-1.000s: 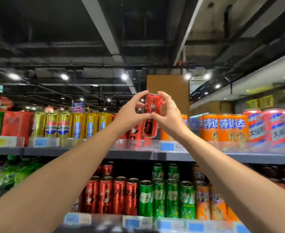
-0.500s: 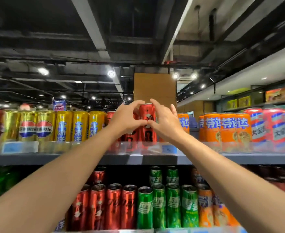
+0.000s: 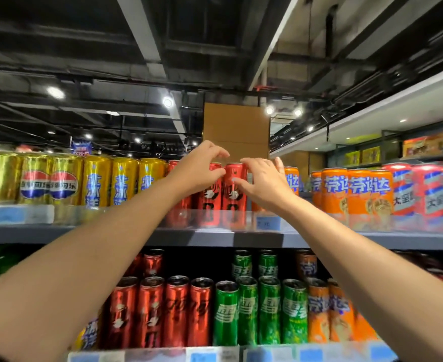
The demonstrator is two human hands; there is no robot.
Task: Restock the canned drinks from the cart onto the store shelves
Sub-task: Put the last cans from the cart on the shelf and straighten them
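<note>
- Fingers: those of the left hand (image 3: 197,171) curl loosely over the top and left side of a red can (image 3: 234,189); those of the right hand (image 3: 263,182) are spread and bent beside its right side. Whether the fingertips press the can or stand just clear of it cannot be told; neither hand clearly grips it.
- Red can: upright at the centre of the frame, on the upper shelf (image 3: 58,232), touching a matching red can (image 3: 211,194) on its left, behind the clear rail (image 3: 306,220) at the shelf's front edge.
- Handling (judged): a full, slim metal can, fairly heavy for its size, stiff but dentable, smooth and probably slippery; tall and narrow, so easily tipped. Best taken round the mid-body with fingers opposite the thumb, or steadied at the top rim.
- Surface: a flat grey shelf, closely packed; yellow cans (image 3: 121,181) to the left, orange cans (image 3: 356,194) to the right, so side clearance is small.
- Lower shelf (image 3: 215,352): red, green and orange cans in rows, bottom centre.
- Room: dark open ceiling with spotlights in the upper frame; a brown carton (image 3: 236,126) stands behind the hands.
</note>
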